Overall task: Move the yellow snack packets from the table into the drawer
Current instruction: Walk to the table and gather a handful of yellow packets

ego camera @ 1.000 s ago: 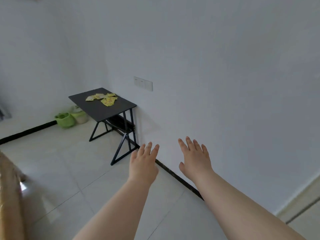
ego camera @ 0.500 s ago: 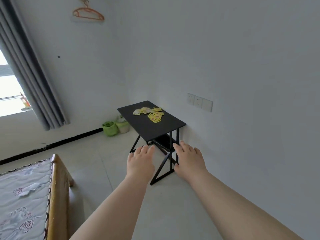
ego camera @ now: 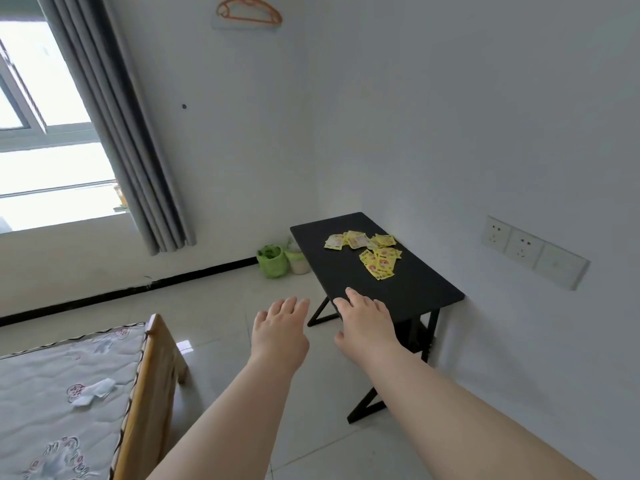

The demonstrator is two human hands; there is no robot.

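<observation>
yellow snack packets (ego camera: 367, 251) lie scattered on the black bench (ego camera: 408, 296), with left hand (ego camera: 278, 336) and right hand (ego camera: 363, 323) stretched toward it, each grip open and empty, so this looks like the approach, and next calls for pinching up the nearest packets.

Entry: table nearer, hands advanced.
Table (ego camera: 415, 292) larger in view than a second ago; right hand (ego camera: 363, 323) now overlaps its near end, left hand (ego camera: 278, 334) just left; window (ego camera: 52, 161), bed (ego camera: 69, 393) newly visible left of table.
</observation>
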